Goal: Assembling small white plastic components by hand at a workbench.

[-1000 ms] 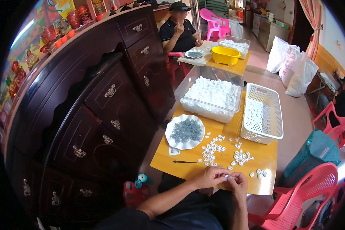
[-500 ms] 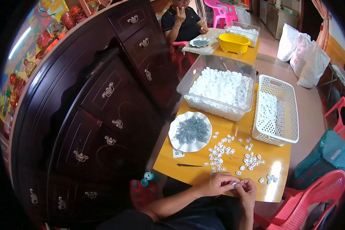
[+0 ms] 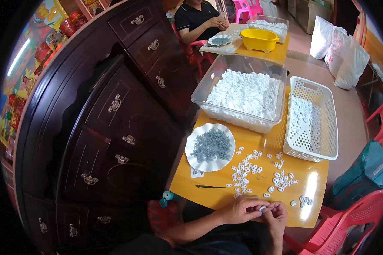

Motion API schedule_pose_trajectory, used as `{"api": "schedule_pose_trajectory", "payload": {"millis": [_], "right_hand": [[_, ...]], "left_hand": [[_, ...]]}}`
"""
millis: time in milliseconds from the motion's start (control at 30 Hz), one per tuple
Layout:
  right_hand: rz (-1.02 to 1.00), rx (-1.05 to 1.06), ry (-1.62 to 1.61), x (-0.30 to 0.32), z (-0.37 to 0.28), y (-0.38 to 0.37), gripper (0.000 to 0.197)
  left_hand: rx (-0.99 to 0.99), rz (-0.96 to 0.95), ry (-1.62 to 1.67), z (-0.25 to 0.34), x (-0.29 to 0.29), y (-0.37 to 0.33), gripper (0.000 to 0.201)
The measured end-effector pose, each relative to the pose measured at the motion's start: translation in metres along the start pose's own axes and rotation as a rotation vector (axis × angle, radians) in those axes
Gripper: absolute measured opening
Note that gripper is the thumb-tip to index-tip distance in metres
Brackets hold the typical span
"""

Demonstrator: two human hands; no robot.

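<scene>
Over the near table edge, my left hand (image 3: 244, 209) and my right hand (image 3: 277, 215) meet, fingertips closed around one small white oval plastic piece (image 3: 262, 208). Fingers partly cover it. Just beyond them lie many loose white oval pieces with dark holes (image 3: 245, 169), and a second cluster (image 3: 281, 180) sits to their right. Several grey-and-white pieces (image 3: 305, 200) are grouped at the right edge. A thin black tool (image 3: 210, 186) rests left of the hands. Behind it, a white scalloped plate (image 3: 192, 149) holds a heap of small grey parts (image 3: 212, 145).
A clear bin (image 3: 200, 99) full of white pieces and a white perforated basket (image 3: 332, 127) stand farther back. Beyond are a yellow tub (image 3: 259, 39) and a seated co-worker (image 3: 200, 21). Dark drawers (image 3: 102, 127) flank the left; a red chair (image 3: 357, 221) stands right.
The co-worker's raised hand has come down to join the other one. My view has shifted slightly. Both my hands keep their pinch on the white piece, its angle slightly different.
</scene>
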State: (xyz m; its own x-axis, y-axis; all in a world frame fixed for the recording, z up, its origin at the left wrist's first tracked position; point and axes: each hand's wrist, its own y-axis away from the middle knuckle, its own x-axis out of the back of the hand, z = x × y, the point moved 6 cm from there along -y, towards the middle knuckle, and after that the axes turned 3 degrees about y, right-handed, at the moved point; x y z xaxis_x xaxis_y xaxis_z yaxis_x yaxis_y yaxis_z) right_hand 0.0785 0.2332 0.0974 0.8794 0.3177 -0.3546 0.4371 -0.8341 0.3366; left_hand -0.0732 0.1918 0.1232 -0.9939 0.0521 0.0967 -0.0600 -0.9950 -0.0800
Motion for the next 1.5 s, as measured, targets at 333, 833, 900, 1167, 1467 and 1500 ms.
{"api": "schedule_pose_trajectory", "payload": {"millis": [333, 833, 900, 1167, 1467, 1500], "right_hand": [[0.038, 0.069, -0.043, -0.011, -0.011, 0.005, 0.016], [0.013, 0.069, -0.001, -0.017, -0.011, 0.009, 0.010], [0.015, 0.088, 0.017, -0.014, -0.009, 0.009, 0.008], [0.015, 0.107, 0.025, -0.012, -0.005, 0.008, 0.006], [0.020, 0.194, 0.046, -0.003, 0.003, 0.003, 0.007], [0.012, 0.191, 0.050, -0.003, 0.003, 0.003, 0.007]], "left_hand": [[-0.274, 0.212, -0.503, 0.024, -0.007, 0.004, 0.052], [-0.325, 0.272, -0.602, 0.033, -0.008, 0.010, 0.032], [-0.327, 0.269, -0.616, 0.034, -0.008, 0.011, 0.032], [-0.295, 0.247, -0.606, 0.036, -0.008, 0.011, 0.030], [-0.297, 0.244, -0.605, 0.030, -0.013, 0.011, 0.029], [-0.298, 0.241, -0.604, 0.029, -0.013, 0.012, 0.029]]}}
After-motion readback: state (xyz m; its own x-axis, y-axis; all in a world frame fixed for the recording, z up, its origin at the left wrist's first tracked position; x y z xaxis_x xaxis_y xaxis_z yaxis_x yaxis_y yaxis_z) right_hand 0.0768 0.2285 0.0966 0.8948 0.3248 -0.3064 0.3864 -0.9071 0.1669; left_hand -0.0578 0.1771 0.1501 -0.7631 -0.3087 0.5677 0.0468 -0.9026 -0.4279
